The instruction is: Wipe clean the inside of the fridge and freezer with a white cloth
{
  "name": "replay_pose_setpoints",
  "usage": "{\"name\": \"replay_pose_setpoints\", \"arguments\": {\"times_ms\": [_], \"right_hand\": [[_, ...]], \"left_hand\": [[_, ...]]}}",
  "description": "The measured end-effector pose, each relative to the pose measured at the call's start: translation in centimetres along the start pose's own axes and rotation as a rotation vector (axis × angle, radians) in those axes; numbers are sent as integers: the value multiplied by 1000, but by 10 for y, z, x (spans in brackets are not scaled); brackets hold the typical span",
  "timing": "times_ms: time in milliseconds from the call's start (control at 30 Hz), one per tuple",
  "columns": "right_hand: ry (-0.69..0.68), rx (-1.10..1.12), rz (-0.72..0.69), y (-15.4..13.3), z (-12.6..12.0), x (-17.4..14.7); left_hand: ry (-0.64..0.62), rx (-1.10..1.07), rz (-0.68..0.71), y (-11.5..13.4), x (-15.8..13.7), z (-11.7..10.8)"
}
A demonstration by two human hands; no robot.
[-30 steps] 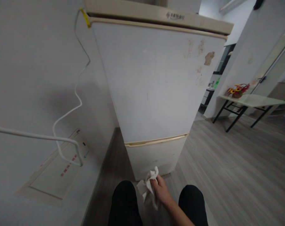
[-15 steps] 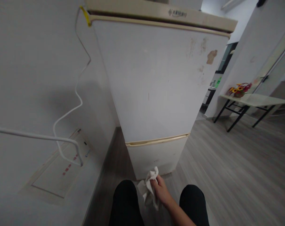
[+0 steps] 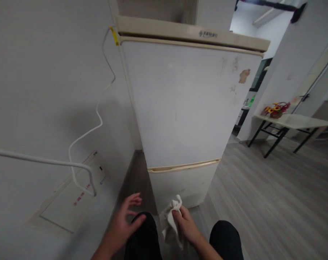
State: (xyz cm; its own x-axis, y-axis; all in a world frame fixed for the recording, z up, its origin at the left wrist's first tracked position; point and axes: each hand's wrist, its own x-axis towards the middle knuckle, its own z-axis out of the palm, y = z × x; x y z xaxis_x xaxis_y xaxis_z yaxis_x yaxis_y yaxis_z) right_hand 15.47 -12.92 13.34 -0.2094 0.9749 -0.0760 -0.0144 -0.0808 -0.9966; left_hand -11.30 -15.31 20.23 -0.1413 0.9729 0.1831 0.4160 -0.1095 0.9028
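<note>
My right hand [image 3: 186, 224] grips a crumpled whitish cloth [image 3: 169, 221], which hangs down between my knees. To the left, above my left knee, my left hand [image 3: 127, 221] is raised with fingers apart and nothing in it. Directly ahead stands a white two-door refrigerator [image 3: 177, 104] with cream trim. Brown stains and a peeled brown patch [image 3: 244, 76] mark the upper right of its big door. The smaller lower door [image 3: 184, 186] is closed, just beyond the cloth. Whether the cloth touches it I cannot tell.
A white cable [image 3: 85, 134] dangles along the left wall, with a yellow tag [image 3: 114, 36] near the refrigerator's top. A covered panel [image 3: 68, 202] sits low on that wall. On the right, a table [image 3: 296, 121] carries a flower basket [image 3: 276, 109]. Grey wood-look floor [image 3: 261, 202] spreads rightward.
My left hand has come into view at the lower left. My right hand still holds the cloth in nearly the same place. The view has tilted up slightly, showing more above the refrigerator.
</note>
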Motion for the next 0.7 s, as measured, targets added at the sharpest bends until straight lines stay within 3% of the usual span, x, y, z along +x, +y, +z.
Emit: {"name": "replay_pose_setpoints", "arguments": {"times_ms": [67, 100, 167, 233, 400, 500, 600, 700], "right_hand": [[-65, 5, -66, -15, 8, 2], [-83, 5, -107, -22, 11, 3], [-98, -11, -166, -30, 16, 6], [-102, -33, -180, -31, 16, 6], [-208, -105, -181, -16, 5, 1], [-213, -281, -197, -26, -14, 10], [-124, -444, -306, -74, -49, 39], [49, -542, -650, -168, -92, 78]], "left_hand": [[-306, -33, 40, 15, -5, 52], [-397, -51, 26, 18, -9, 76], [-353, -133, -32, 14, -19, 112], [-300, -190, -75, 1, -26, 128], [-225, -126, -241, -44, -33, 109], [-156, -126, -285, -61, -31, 91], [-43, -114, -332, -71, -27, 77], [-25, -91, -364, -75, -25, 67]]}}
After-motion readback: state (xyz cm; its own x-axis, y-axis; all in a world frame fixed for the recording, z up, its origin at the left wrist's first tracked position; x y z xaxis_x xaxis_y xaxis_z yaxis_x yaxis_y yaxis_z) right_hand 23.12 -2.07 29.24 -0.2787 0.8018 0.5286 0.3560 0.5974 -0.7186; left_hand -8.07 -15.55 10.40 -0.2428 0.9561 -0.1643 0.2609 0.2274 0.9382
